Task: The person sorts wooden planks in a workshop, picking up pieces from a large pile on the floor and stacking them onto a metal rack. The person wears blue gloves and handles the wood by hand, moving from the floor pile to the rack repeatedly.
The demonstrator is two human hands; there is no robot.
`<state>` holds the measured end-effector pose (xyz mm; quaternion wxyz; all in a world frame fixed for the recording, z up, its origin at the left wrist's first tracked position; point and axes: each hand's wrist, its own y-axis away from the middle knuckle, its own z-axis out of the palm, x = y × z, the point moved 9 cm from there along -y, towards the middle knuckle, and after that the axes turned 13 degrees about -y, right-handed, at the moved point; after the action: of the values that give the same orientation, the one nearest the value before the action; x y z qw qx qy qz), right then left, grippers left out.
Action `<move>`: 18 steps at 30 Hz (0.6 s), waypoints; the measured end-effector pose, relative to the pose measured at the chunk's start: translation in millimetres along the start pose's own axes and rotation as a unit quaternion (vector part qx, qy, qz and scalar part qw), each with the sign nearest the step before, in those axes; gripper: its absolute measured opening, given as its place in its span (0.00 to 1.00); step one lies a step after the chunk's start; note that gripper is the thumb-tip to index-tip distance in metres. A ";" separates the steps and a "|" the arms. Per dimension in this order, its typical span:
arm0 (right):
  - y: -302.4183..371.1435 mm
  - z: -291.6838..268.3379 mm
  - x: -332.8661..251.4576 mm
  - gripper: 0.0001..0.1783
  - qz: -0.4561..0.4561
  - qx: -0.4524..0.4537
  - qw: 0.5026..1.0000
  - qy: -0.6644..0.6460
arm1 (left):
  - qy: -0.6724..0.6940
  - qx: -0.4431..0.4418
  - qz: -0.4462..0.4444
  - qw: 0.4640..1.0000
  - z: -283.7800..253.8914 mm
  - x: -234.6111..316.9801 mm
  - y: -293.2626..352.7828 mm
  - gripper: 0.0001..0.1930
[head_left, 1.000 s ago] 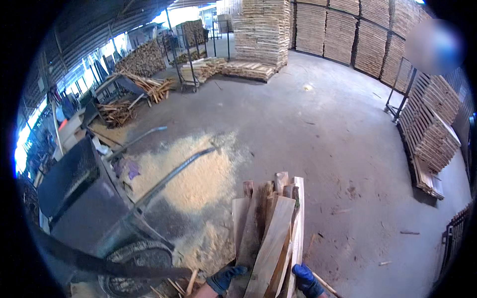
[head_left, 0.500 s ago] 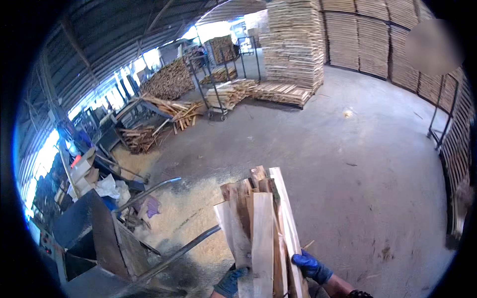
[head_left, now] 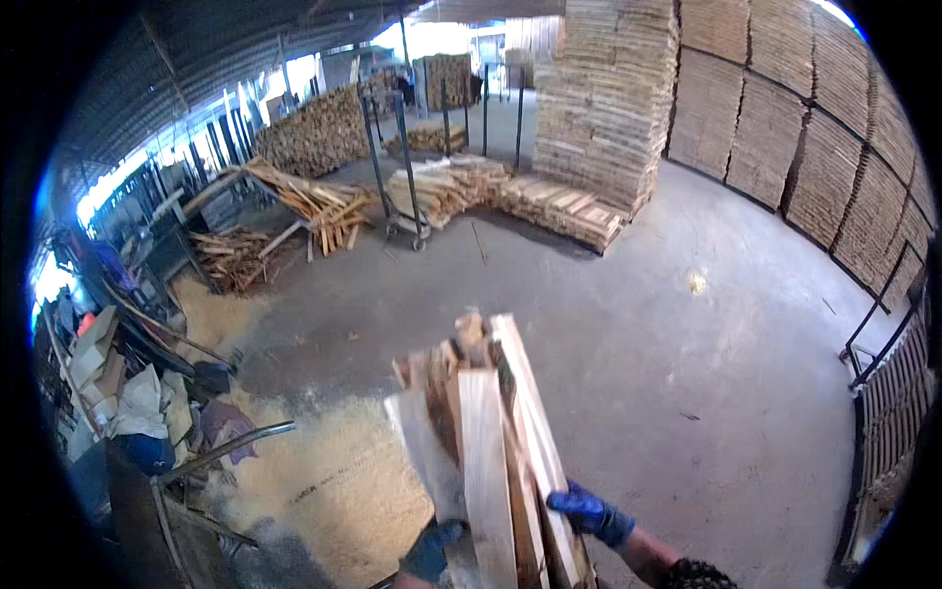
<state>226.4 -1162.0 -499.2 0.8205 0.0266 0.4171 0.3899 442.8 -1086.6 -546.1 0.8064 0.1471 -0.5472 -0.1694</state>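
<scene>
Between my hands I carry a bundle of wooden boards (head_left: 488,442), long and rough-edged, some with dark bark along their sides. Its far end tilts up and slightly left, and the near end runs down out of view. My left hand (head_left: 430,552), in a dark blue-green glove, grips the bundle's left side. On the right side my right hand (head_left: 589,512), in a blue glove, is closed against the outermost pale board. The fingers beneath the wood are hidden on both hands.
Sawdust (head_left: 343,481) covers the floor at left, beside a metal bar frame (head_left: 226,452) and cluttered scraps. Ahead stand a wheeled metal rack (head_left: 402,177), a low board stack (head_left: 559,206) and a tall stack (head_left: 603,108). Another rack (head_left: 888,324) stands at far right.
My view has turned left-to-right and moved forward, so the metal frame and sawdust sit farther left and the stacks look nearer. The boards stay gripped in both hands.
</scene>
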 end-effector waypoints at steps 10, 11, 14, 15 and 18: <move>-190.8 16.6 -165.3 0.48 0.016 -0.055 0.997 -0.050 | -0.006 0.022 0.044 0.999 -30.0 165.5 -188.8 0.35; -211.5 18.8 -172.7 0.49 0.063 -0.021 0.998 -0.010 | -0.004 0.044 0.055 0.998 -45.4 173.2 -200.2 0.35; -295.7 63.7 -208.8 0.53 0.047 -0.190 0.980 -0.037 | -0.026 0.150 0.054 0.987 -101.0 194.2 -213.1 0.34; -320.5 62.1 -196.7 0.53 0.108 -0.167 0.980 0.007 | -0.047 0.188 0.034 0.980 -113.1 197.6 -206.4 0.34; -393.6 84.3 -224.8 0.46 0.087 -0.247 0.965 0.020 | -0.032 0.236 0.061 0.969 -152.8 212.0 -232.4 0.27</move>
<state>450.8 -1560.4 -440.3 0.7562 -0.1484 0.3207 0.5508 632.0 -1379.7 -522.4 0.7400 0.2940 -0.6048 0.0091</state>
